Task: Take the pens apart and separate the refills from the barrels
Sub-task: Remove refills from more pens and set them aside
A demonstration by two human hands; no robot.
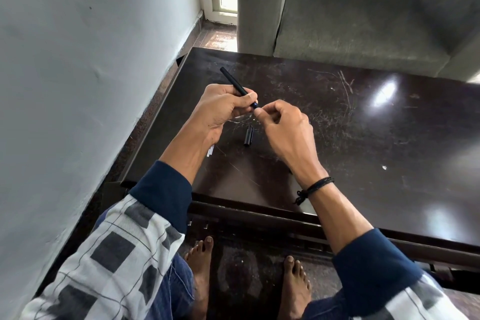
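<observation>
Pen (237,87), centre frame.
You are gripping the barrel (230,78) steady in your left hand (223,110) while your right hand (285,132) is pinching the tip (255,105), probably to free the refill.

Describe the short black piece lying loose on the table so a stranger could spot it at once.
Start at the dark scratched table in front of the grey sofa. Just below where the left hand and right hand meet, lies the short black piece. Unlike the long black barrel held in the left hand, it is stubby and untouched.
</observation>
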